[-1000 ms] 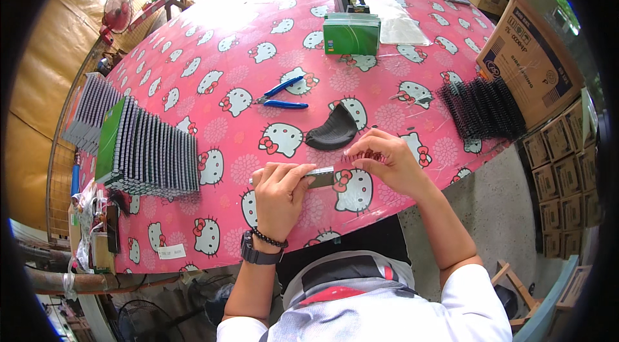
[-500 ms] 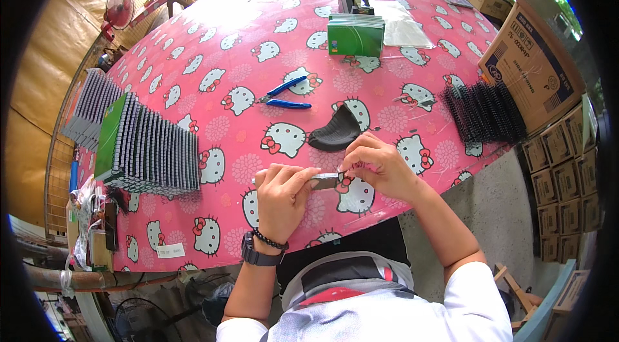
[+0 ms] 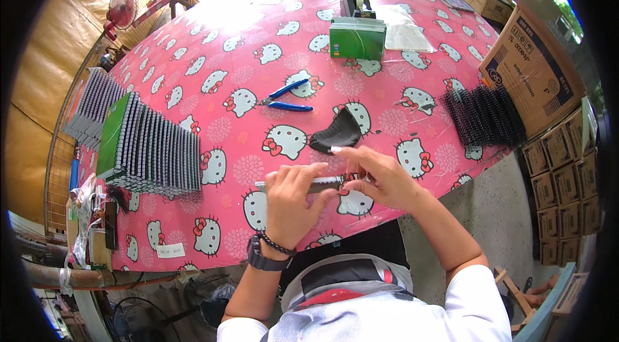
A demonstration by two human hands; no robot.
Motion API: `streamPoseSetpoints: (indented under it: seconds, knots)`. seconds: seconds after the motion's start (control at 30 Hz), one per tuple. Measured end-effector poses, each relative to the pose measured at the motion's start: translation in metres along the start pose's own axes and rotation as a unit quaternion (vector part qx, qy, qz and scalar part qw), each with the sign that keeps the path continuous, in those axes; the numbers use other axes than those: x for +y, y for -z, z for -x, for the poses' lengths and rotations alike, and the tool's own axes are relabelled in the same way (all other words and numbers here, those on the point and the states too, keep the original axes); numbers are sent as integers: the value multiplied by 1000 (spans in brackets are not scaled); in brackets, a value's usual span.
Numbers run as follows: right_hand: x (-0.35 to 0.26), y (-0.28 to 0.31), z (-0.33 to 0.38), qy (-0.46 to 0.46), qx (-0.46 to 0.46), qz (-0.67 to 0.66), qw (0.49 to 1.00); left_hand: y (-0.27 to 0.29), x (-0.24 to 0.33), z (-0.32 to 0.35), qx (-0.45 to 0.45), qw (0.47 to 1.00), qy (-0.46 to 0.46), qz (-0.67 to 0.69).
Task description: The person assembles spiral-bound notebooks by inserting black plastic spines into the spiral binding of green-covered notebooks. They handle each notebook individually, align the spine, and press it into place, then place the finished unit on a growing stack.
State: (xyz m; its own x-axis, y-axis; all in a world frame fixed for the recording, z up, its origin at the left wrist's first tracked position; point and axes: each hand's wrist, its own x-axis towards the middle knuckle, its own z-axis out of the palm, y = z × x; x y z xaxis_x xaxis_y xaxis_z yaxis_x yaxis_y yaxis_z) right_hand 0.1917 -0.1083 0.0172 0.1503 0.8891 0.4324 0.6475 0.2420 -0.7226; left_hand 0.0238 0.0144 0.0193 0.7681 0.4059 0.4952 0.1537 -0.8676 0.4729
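Close to the table's near edge, a thin spiral notebook (image 3: 327,181) stands nearly edge-on, its bound edge showing as a narrow grey strip. My left hand (image 3: 291,199) grips it from the left, fingers over the far side and thumb apart on the near side. At its right end is my right hand (image 3: 380,177), index finger stretched out and thumb spread from it; whether it touches the binding I cannot tell. Just beyond the right fingertips lies a dark curved piece (image 3: 338,132). Blue-handled cutting pliers (image 3: 290,100) lie farther off, jaws pointing left.
Stacked spiral notebooks (image 3: 151,148) rise at the left. Green notebooks (image 3: 358,39) stand at the far middle by a tape dispenser (image 3: 354,3). Black spiral coils (image 3: 487,116) are heaped at the right beside a cardboard box (image 3: 532,71). A paper slip (image 3: 171,250) lies near left.
My right hand's index finger has lifted and stretched away from the pinch at the notebook's end. My left hand has shifted slightly right, its thumb now spread. Other things stay put.
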Motion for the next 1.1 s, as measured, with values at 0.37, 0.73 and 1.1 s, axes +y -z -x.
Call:
streamPoseSetpoints:
  seconds: [0.37,0.73,1.1]
  knots:
    - [54,17,-24,-99,42,244,964,-2,4,3,-47,998,-37,-6]
    - [70,-21,-39,-147,-24,331,932,6,-15,13,-125,987,-100,17]
    - [73,-24,-30,-99,26,282,954,-2,-20,10,-121,984,-129,-13]
